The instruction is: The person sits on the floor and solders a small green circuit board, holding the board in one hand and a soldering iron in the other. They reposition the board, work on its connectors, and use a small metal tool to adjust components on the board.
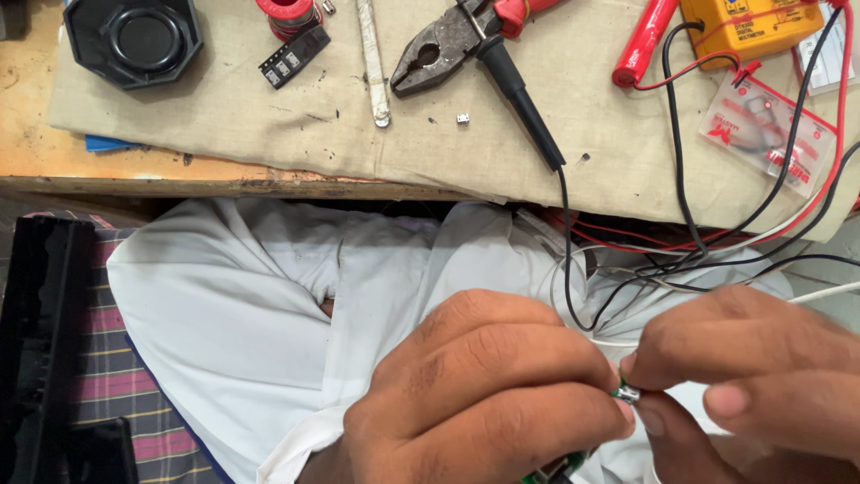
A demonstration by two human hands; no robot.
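Observation:
My left hand (488, 394) and my right hand (748, 376) meet low in the view, over my lap. Both pinch a small green circuit board with a silver metal part (627, 392) between fingertips. More of the green board (555, 468) peeks out under my left hand. Thin white wires (824, 293) run from the board toward the right. My white garment (269, 305) lies beneath the hands.
A cloth-covered workbench (269, 116) spans the top. On it lie pliers (439, 49), a black probe (520, 99), a yellow multimeter (752, 25), a red probe (643, 40), a black octagonal part (134, 38), and red and black leads (681, 179). A black case (40, 341) sits at left.

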